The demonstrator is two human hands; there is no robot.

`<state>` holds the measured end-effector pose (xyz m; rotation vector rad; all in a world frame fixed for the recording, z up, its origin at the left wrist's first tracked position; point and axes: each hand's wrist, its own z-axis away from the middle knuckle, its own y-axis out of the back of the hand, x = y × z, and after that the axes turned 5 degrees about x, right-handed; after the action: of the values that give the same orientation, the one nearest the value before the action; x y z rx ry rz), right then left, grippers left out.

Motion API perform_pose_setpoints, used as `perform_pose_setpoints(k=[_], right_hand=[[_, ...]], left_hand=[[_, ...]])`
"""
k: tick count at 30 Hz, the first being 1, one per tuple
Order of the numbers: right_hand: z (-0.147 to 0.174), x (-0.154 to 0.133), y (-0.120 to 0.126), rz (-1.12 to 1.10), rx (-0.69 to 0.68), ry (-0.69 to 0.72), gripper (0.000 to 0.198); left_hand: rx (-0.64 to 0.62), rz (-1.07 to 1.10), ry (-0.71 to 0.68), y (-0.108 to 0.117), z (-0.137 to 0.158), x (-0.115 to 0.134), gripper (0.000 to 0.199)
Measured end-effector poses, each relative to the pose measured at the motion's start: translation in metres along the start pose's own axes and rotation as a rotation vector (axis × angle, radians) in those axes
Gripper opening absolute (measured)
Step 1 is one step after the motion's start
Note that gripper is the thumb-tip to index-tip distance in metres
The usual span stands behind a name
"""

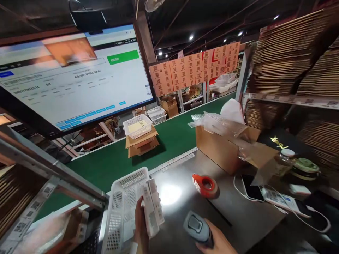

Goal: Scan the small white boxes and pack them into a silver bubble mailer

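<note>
Left hand low in the view, fingers closed around two slim white boxes held upright and side by side, printed labels on their faces too blurred to read. Just left of the boxes and touching them, a white perforated plastic basket, tipped on its side at the edge of the grey worktable. Right hand at the bottom edge, wrapped around the grip of a grey handheld barcode scanner, its head pointing toward the boxes. Near the middle of the table, a red tape dispenser lying flat, apart from both hands. Further right, an open cardboard carton with bubble wrap spilling from its top; beside it a black phone on a white cable, a printed slip, a glass jar with a white lid. Beyond the table, a green conveyor belt carrying a stack of flat cardboard topped by another white basket with a yellow sheet inside. Upper left, a large monitor showing a green button with white characters, not legible, and a number string reading roughly "100017790213001", other lines smeared. Across the background, rows of orange cards each bearing a QR code. On the right, shelves of stacked flat cartons with small QR labels along the shelf edge.
</note>
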<state>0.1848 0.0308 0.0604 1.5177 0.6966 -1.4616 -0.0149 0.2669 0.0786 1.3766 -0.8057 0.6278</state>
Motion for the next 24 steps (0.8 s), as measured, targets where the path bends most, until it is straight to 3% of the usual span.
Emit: perform_pose_setpoints(k=[3,5,9,13,17,21,24], right_hand=[[0.002,-0.041,0.029,0.024,-0.057,0.057,0.028],[0.004,-0.059,0.043,0.077,-0.108,0.104,0.021],[0.008,-0.071,0.052,0.219,-0.159,0.109,0.025],[0.005,-0.068,0.061,0.229,-0.145,0.109,0.027],[0.003,-0.054,0.075,0.019,-0.102,0.157,0.022],[0.004,-0.03,0.076,-0.173,0.018,0.125,0.032],[0.005,-0.02,0.065,-0.119,0.034,0.114,0.03]], left_hand=[[-0.322,0.706,0.323,-0.02,0.012,0.024,0.071],[-0.517,1.021,0.526,-0.032,0.016,0.036,0.069],[-0.654,1.126,0.596,-0.051,0.025,0.05,0.077],[-0.633,1.091,0.576,-0.062,0.03,0.061,0.078],[-0.517,1.018,0.494,-0.067,0.02,0.066,0.077],[-0.282,1.108,0.593,-0.079,0.005,0.059,0.048],[-0.123,1.181,0.686,-0.092,0.002,0.05,0.027]])
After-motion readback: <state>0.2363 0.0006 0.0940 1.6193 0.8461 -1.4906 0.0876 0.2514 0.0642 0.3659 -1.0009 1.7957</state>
